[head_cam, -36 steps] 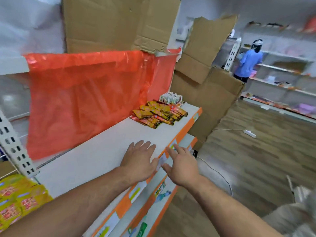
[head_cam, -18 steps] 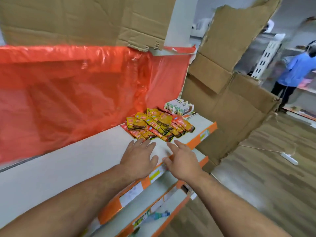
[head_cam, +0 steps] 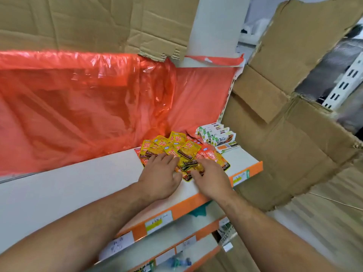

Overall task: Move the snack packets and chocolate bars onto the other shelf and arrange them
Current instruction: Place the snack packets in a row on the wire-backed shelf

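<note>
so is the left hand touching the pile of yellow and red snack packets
Touching. In the head view the fingertips of the left hand lie on the near edge of the pile of yellow and red snack packets, no gap.

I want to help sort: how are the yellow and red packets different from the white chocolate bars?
The yellow and red snack packets lie in a loose, overlapping heap; the white-wrapped chocolate bars sit in a tidy row. The left hand and right hand touch the packets, not the bars. Both rest on the white shelf.
</note>
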Tool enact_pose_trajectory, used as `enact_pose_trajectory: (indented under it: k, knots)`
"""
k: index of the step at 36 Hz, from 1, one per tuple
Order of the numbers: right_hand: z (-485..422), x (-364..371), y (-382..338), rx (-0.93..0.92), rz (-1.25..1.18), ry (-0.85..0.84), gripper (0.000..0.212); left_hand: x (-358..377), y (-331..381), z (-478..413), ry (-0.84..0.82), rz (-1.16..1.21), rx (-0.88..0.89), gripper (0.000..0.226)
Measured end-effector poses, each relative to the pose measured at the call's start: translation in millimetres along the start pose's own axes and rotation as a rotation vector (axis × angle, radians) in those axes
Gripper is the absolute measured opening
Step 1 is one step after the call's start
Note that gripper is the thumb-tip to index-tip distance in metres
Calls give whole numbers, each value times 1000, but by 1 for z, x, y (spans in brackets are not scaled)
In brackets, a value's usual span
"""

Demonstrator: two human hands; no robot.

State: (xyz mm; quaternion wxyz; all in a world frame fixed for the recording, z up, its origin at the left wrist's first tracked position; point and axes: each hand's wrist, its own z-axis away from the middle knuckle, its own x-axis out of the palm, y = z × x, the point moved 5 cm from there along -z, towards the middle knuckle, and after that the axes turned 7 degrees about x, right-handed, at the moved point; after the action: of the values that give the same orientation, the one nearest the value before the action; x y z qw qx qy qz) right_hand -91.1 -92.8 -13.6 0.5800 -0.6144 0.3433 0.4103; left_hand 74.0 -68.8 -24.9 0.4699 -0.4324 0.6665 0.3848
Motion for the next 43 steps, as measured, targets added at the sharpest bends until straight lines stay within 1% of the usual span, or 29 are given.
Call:
enact_pose_trajectory:
  k: [2,6,10,12,15,19,21,24,25,27,29,31,33,36,38,40,42,43]
  knots:
    - [-11,-1,2,69,-71,-8,44,4,-4,-9,10,-22,5,56]
    - [-35,0,10,188,-108,-26,20,12,-15,-31,20,-11,11,50]
    - [-58,-6,15,249,-147,31,31,23,-24,-51,38,13,29,51]
    - [-69,-6,15,296,-160,28,39,28,-27,-57,44,14,41,53]
    - [-87,4,15,350,-171,1,46,36,-31,-62,34,0,78,54]
    - [-104,20,10,339,-144,-62,48,45,-34,-64,2,-35,135,46]
    - [-109,22,6,331,-133,-77,48,45,-35,-65,-15,-39,144,41]
    - [-117,24,3,356,-125,-105,54,46,-37,-66,-41,-21,138,42]
    - [-119,24,3,370,-151,-118,53,46,-37,-67,-40,-4,134,43]
    - [-121,26,3,388,-248,-136,46,45,-38,-67,-46,21,126,42]
    - [-124,32,4,412,-423,-134,38,46,-38,-66,-62,50,113,34]
    - [-125,38,5,442,-557,-141,28,45,-40,-66,-70,107,88,24]
    - [-126,41,4,460,-620,-176,32,44,-39,-66,-80,119,73,20]
    - [-124,41,-1,442,-662,-232,27,41,-37,-65,-84,118,37,22]
    - [-121,40,-4,418,-694,-257,21,38,-38,-65,-34,151,20,24]
    - [-120,38,-4,402,-737,-261,16,30,-40,-62,72,235,-68,22]
    - [-117,35,-4,383,-780,-269,12,20,-41,-56,160,326,-227,15]
    - [-115,34,-5,368,-803,-276,12,16,-42,-53,193,383,-333,12]
